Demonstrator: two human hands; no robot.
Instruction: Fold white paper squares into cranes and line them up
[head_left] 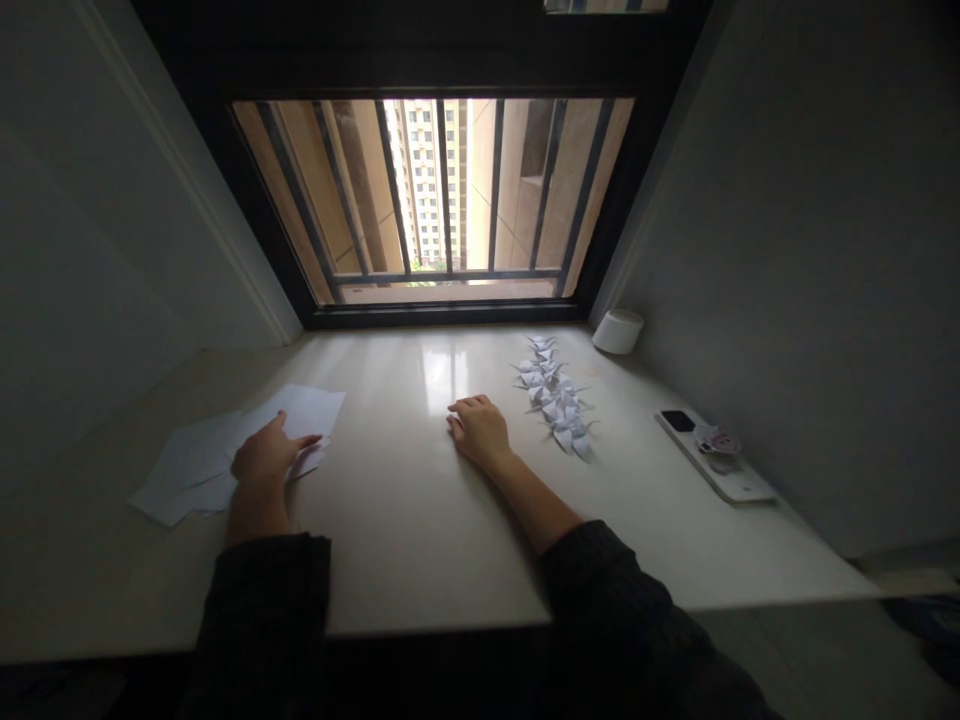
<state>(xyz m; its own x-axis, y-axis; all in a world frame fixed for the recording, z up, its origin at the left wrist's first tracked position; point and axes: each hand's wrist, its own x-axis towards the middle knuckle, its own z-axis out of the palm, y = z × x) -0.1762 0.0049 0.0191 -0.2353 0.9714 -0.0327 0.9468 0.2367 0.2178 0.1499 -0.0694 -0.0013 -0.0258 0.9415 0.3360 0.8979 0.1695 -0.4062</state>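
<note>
Left hand (pixel 266 455) on loose paper sheets (pixel 300 408), left side of bench (pixel 420 540); pinch on top sheet: cannot tell. Right hand (pixel 478 430) empty, fingers curled, resting mid-bench near row of folded cranes (pixel 556 400). Risk: glossy surface, so sheets may slide or fan out; right-hand sweep could scatter cranes.

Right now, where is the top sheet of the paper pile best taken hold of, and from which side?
Probably the top sheet at its far right corner, coming from the right. The paper pile lies flat and fanned on the table, and that corner juts clear of the sheets below; the left hand covers its near part.
</note>
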